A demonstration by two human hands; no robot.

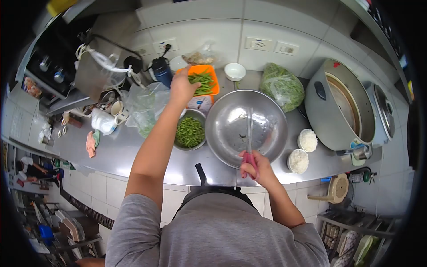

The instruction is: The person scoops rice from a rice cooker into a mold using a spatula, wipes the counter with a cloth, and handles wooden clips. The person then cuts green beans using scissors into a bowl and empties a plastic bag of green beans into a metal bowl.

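Note:
My left hand (181, 88) is at the left side of an orange plastic container (215, 84) of cut green beans (205, 83). Its thumb lies over the beans and its fingers run along the rim, closed on that edge. In my right hand (258, 167) is a pair of scissors (250, 133) with pinkish-red handles, its blades pointing away from me over a wide steel bowl (218, 138). A few dark bits lie in that bowl. Left of it stands a smaller metal bowl holding short-cut green bean pieces (190, 132). Under the orange container's front a white device (199, 103) partly shows.
A bag of green vegetables (282, 86) and a small white bowl (235, 71) stand behind. Two bowls of white rice (298, 161) sit at right, before a large pot (327, 102). Plastic bags (149, 104) and a dark blue bottle (161, 71) are at left.

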